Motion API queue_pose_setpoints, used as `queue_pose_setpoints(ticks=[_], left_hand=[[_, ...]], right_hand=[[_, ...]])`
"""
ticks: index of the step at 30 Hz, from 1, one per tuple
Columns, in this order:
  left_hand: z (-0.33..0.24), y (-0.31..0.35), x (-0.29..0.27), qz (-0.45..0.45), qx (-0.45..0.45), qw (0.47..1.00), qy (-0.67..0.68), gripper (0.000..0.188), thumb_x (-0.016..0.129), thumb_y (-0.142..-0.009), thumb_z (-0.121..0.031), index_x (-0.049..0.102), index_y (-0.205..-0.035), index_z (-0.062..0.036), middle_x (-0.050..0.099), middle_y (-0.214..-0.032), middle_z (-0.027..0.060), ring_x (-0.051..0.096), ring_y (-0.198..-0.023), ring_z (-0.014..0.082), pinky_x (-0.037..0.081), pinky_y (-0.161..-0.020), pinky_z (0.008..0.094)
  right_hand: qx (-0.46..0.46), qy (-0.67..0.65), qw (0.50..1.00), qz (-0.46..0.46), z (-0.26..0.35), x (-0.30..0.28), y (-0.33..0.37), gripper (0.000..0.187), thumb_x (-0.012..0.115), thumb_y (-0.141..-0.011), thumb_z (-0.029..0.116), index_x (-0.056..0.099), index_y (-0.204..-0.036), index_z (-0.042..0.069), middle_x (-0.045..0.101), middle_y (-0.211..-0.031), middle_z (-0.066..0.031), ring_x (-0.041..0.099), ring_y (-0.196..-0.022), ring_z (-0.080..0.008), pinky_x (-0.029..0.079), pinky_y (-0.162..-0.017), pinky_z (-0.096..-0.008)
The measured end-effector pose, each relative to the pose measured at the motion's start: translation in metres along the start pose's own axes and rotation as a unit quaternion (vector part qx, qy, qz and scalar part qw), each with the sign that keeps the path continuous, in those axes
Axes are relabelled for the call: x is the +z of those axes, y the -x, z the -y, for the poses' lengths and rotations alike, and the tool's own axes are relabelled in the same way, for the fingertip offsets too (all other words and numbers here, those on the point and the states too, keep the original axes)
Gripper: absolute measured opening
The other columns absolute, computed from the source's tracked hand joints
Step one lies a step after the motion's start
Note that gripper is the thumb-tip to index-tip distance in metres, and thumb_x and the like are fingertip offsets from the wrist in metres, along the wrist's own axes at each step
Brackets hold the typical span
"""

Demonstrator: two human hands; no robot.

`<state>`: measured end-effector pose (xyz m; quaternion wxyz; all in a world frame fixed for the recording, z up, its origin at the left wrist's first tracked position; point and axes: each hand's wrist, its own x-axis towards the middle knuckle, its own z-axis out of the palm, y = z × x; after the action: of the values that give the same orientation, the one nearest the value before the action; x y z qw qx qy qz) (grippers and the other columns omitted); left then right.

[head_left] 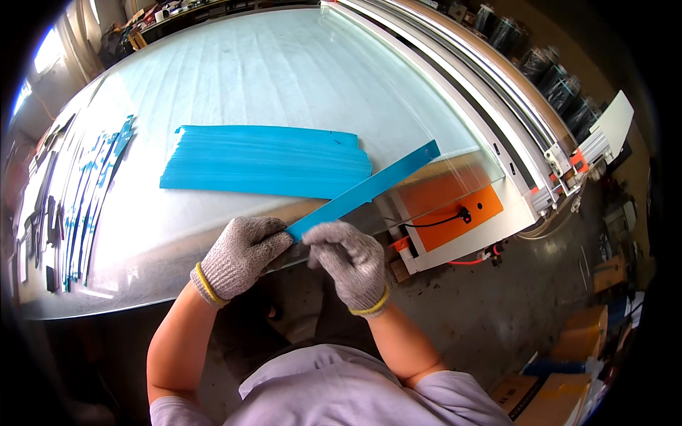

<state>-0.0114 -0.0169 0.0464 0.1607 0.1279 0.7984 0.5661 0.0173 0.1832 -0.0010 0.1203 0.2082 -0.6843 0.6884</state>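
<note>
My left hand [245, 255], in a grey knit glove with a yellow cuff, is closed on the near end of a long flat blue strip [362, 190]. From there the strip slants up and right, its far end above the glass tabletop. My right hand [348, 263], gloved the same way, is right beside that near end with its fingers curled in. Whether a thin edge is pinched in these fingers is hidden. Just beyond the hands, a pile of similar blue strips [266, 162] lies fanned and overlapping on the glass table [234, 78].
Thin dark strips and strips with patchy blue film [92, 192] lie at the table's left. A white rail machine [490, 92] runs along the right side, with an orange panel [462, 220] and black cable near me. Cardboard boxes [547, 397] stand on the floor lower right.
</note>
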Motion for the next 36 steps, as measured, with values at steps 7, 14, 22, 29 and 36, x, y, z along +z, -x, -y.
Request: queue_pose_setpoints(ticks=[7, 14, 22, 29, 36], left_hand=[[-0.011, -0.001, -0.002, -0.002, -0.04, 0.998, 0.046, 0.022, 0.063, -0.099, -0.015, 0.066, -0.095, 0.0057, 0.058, -0.072, -0.0014, 0.05, -0.064, 0.0039, 0.042, -0.055, 0.0232], [-0.006, -0.004, 0.004, -0.023, -0.044, 0.998, 0.038, 0.027, 0.063, -0.1, -0.017, 0.07, -0.1, 0.0094, 0.062, -0.07, 0.003, 0.054, -0.064, 0.0067, 0.047, -0.058, 0.0279], [0.003, -0.01, 0.01, -0.022, 0.018, 0.989, -0.148, 0.024, 0.065, -0.097, -0.02, 0.071, -0.098, 0.0035, 0.067, -0.077, 0.0197, 0.065, -0.068, 0.0314, 0.05, -0.065, 0.0407], [0.015, -0.016, 0.022, -0.086, 0.1, 0.961, -0.242, 0.022, 0.063, -0.096, -0.018, 0.069, -0.09, 0.0018, 0.064, -0.074, 0.0215, 0.062, -0.065, 0.0367, 0.049, -0.064, 0.0431], [0.017, -0.011, 0.037, -0.071, 0.128, 0.929, -0.339, 0.018, 0.065, -0.093, -0.019, 0.069, -0.094, -0.0017, 0.068, -0.084, 0.022, 0.065, -0.079, 0.0443, 0.052, -0.07, 0.0497]], right_hand=[[-0.082, 0.099, 0.991, 0.044, -0.011, 0.002, -0.023, 0.037, 0.057, -0.1, 0.001, 0.06, -0.137, 0.005, 0.065, -0.134, -0.017, 0.066, -0.12, -0.0337, 0.051, -0.099, -0.0367], [-0.033, 0.069, 0.996, 0.04, -0.021, 0.001, -0.021, 0.051, 0.06, -0.099, 0.002, 0.049, -0.149, 0.008, 0.057, -0.146, -0.0168, 0.066, -0.118, -0.0301, 0.051, -0.098, -0.0361], [0.016, 0.067, 0.996, -0.051, -0.033, 0.002, -0.02, 0.066, 0.07, -0.092, 0.004, 0.045, -0.152, 0.01, 0.059, -0.142, -0.017, 0.069, -0.107, -0.0235, 0.055, -0.087, -0.0337], [0.011, 0.219, 0.969, -0.111, -0.022, -0.011, -0.016, 0.077, 0.076, -0.089, 0.006, 0.04, -0.156, 0.011, 0.068, -0.086, -0.0067, 0.065, -0.072, -0.0143, 0.055, -0.068, -0.0294], [0.041, 0.265, 0.956, -0.119, 0.005, -0.044, 0.006, 0.042, 0.068, -0.093, 0.004, 0.062, -0.135, 0.006, 0.066, -0.079, -0.0078, 0.063, -0.066, -0.0167, 0.053, -0.064, -0.0294]])
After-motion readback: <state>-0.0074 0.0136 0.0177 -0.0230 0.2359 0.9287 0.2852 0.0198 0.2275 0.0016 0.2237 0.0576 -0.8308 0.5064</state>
